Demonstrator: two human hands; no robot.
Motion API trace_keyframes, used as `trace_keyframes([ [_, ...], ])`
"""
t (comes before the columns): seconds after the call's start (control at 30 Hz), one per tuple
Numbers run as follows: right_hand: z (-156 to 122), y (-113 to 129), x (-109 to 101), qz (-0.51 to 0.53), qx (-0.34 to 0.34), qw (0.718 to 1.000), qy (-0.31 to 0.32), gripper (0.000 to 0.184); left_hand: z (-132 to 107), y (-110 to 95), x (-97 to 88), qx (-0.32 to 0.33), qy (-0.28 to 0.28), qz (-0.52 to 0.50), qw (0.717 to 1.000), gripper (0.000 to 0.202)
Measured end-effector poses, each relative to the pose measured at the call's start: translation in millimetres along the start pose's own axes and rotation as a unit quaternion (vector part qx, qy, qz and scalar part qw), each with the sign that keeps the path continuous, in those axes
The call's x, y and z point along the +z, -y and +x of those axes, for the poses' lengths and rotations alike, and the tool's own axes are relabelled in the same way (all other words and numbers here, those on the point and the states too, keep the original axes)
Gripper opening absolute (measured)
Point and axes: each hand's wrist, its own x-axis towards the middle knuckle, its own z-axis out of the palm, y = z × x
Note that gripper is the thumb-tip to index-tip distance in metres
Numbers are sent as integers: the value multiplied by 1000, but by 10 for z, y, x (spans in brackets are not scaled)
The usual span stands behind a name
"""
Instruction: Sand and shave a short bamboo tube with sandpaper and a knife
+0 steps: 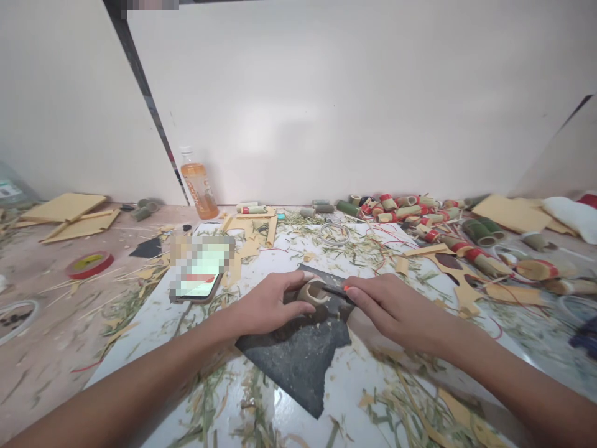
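Note:
My left hand [275,302] is closed round a short bamboo tube [314,294], its open end turned towards the right. In my right hand [392,305] is a slim dark hand tool [336,290] with a small orange spot by the fingertips. The tool's tip reaches the tube's open rim; whether it is a blade or a file I cannot tell. Under both hands lies a torn dark sheet [298,364] that looks like sandpaper.
Green shavings litter the white board [280,404]. A phone [203,270] lies left of my hands, a red tape roll [90,265] further left. An orange drink bottle [199,186] stands by the wall. Several bamboo pieces with red bands [410,208] are piled at the back right.

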Motion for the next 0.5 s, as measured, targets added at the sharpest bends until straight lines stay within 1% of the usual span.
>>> trace_keyframes([
  [0.17,-6,-1,4,-1,0,1000,-1,44,1,6,-7,10,7,-13,1000,25],
  [0.27,-8,-2,14,-5,0,1000,-3,44,-6,7,0,24,30,-62,997,24],
  [0.4,-17,20,-3,-11,3,1000,2,43,-21,15,22,26,63,-142,987,23],
  [0.5,0,58,-57,-12,12,1000,20,44,-27,10,16,24,70,-148,986,24],
])
